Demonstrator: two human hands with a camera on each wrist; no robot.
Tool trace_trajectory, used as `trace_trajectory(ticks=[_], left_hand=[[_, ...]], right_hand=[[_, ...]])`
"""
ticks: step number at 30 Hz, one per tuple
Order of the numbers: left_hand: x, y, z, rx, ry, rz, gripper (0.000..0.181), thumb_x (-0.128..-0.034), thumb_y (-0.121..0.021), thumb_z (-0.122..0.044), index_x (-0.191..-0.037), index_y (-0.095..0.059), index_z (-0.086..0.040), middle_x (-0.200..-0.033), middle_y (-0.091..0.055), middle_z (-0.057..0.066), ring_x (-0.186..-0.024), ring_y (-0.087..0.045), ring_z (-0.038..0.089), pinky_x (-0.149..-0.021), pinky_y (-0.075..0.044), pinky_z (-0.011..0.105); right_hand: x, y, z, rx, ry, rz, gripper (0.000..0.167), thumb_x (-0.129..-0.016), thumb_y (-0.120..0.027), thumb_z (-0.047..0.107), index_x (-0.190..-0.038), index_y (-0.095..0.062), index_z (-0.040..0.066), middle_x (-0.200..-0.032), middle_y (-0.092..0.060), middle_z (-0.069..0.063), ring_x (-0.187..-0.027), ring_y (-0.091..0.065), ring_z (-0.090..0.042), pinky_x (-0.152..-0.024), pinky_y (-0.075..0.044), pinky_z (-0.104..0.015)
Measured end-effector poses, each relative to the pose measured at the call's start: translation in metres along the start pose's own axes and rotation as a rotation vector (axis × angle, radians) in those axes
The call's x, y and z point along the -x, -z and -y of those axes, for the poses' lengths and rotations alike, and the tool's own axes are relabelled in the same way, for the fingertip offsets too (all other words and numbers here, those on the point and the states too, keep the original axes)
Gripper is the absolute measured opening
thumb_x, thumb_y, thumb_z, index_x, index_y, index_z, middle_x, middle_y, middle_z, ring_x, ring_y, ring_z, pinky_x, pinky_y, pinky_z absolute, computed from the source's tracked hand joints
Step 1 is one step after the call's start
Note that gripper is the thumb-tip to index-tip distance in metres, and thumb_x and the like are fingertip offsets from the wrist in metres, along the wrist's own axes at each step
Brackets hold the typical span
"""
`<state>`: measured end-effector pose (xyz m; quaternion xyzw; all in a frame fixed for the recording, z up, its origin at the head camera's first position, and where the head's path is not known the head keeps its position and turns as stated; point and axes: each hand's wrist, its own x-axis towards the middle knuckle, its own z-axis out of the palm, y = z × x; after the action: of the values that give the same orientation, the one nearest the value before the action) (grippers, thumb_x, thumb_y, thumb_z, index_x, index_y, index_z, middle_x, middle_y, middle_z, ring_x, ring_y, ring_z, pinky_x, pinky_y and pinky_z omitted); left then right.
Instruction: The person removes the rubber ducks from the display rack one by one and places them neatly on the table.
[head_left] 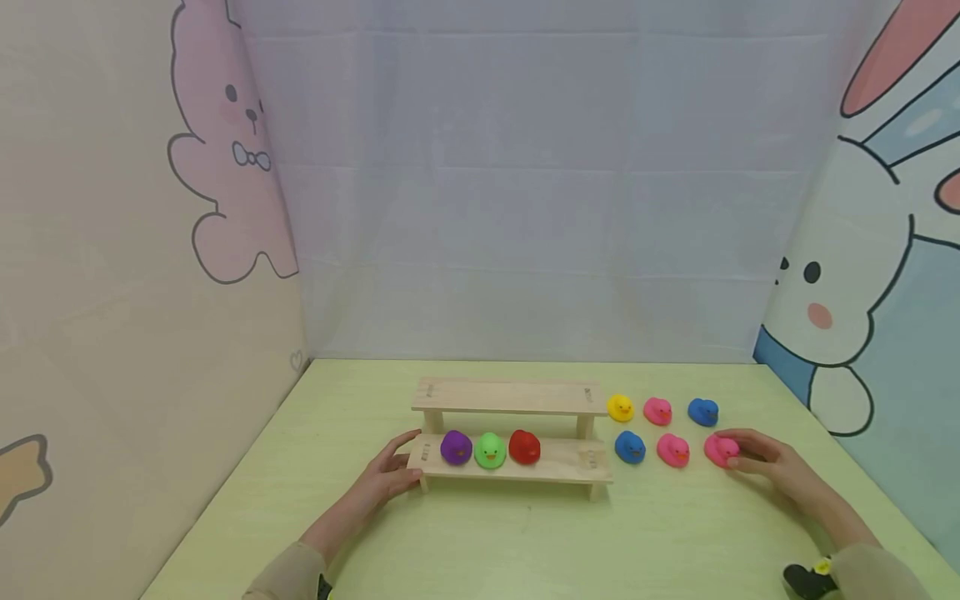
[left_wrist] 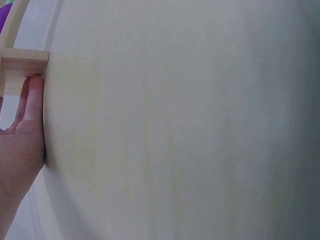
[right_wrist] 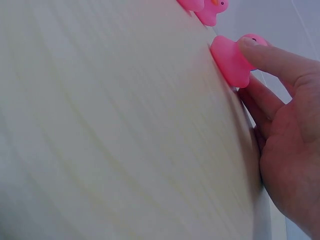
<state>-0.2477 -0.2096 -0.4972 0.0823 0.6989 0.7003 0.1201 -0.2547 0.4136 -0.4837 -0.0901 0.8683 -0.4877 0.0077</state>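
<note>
Table (head_left: 525,542): pale, under left hand (head_left: 384,475) and right hand (head_left: 780,468)
Wall (head_left: 525,208): cloth, beyond both
Table edge (head_left: 860,467): right of right hand
Open room: between hands, before rack (head_left: 510,396)
Right fingertips: pinching pink duck (head_left: 720,451)
Left grip: rack's end

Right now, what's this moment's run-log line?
left hand: holds wooden stand at left end | right hand: pinches rightmost pink duck | lower step: purple duck, green duck, red duck
</note>
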Motion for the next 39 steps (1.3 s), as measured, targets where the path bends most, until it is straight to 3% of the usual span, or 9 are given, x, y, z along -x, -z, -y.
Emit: trace_trajectory(ticks=[1, 4, 6, 8, 24, 39], left_hand=[[0.0001, 0.0001, -0.0001, 0.000, 0.000, 0.001, 0.070, -0.0935, -0.065, -0.009, -0.153, -0.028, -0.011, -0.137, -0.044, 0.027, -0.117, -0.054, 0.032, -0.097, -0.046, 0.041], [0.0007, -0.0001, -0.0009, 0.001, -0.002, 0.006, 0.071, -0.0934, -0.065, -0.009, -0.153, -0.028, -0.011, -0.138, -0.044, 0.027, -0.118, -0.054, 0.032, -0.097, -0.046, 0.041], [0.0012, 0.0000, -0.0010, 0.002, -0.004, 0.009, 0.071, -0.0934, -0.065, -0.008, -0.153, -0.028, -0.011, -0.138, -0.043, 0.027, -0.118, -0.053, 0.032, -0.098, -0.045, 0.041], [0.0014, 0.0000, -0.0010, 0.001, -0.005, 0.011, 0.071, -0.0935, -0.065, -0.008, -0.154, -0.028, -0.011, -0.139, -0.043, 0.027, -0.119, -0.053, 0.032, -0.098, -0.045, 0.041], [0.0009, 0.0013, 0.0000, -0.004, -0.005, 0.014, 0.070, -0.0940, -0.065, -0.010, -0.153, -0.028, -0.012, -0.138, -0.044, 0.026, -0.117, -0.054, 0.031, -0.098, -0.045, 0.041], [0.0005, 0.0024, 0.0006, 0.002, -0.003, 0.033, 0.070, -0.0948, -0.063, -0.010, -0.154, -0.026, -0.012, -0.138, -0.044, 0.026, -0.117, -0.054, 0.030, -0.098, -0.045, 0.040]], right_hand=[[0.0001, 0.0002, 0.0000, -0.003, -0.002, -0.003, 0.053, -0.095, -0.064, 0.021, -0.137, -0.047, -0.006, -0.124, -0.061, 0.001, -0.102, -0.048, 0.012, -0.093, -0.041, -0.046], [-0.0004, 0.0006, -0.0009, -0.037, -0.006, -0.002, 0.053, -0.095, -0.065, 0.020, -0.137, -0.046, -0.007, -0.120, -0.060, 0.012, -0.102, -0.047, 0.012, -0.097, -0.035, -0.060], [-0.0009, 0.0004, -0.0014, -0.057, -0.010, -0.004, 0.054, -0.095, -0.065, 0.020, -0.136, -0.046, -0.008, -0.119, -0.059, 0.014, -0.101, -0.046, 0.013, -0.096, -0.027, -0.071], [-0.0012, 0.0002, -0.0016, -0.062, -0.017, -0.002, 0.054, -0.095, -0.065, 0.021, -0.136, -0.045, -0.008, -0.120, -0.059, 0.012, -0.101, -0.044, 0.014, -0.096, -0.024, -0.074], [-0.0035, 0.0011, -0.0018, -0.051, -0.028, 0.019, 0.063, -0.095, -0.065, 0.024, -0.145, -0.039, -0.002, -0.138, -0.051, 0.000, -0.105, -0.037, 0.017, -0.095, -0.019, -0.077], [-0.0004, 0.0014, 0.0008, -0.073, -0.006, 0.014, 0.060, -0.096, -0.063, 0.022, -0.144, -0.039, -0.004, -0.135, -0.053, 0.008, -0.106, -0.040, 0.017, -0.096, -0.018, -0.077]])
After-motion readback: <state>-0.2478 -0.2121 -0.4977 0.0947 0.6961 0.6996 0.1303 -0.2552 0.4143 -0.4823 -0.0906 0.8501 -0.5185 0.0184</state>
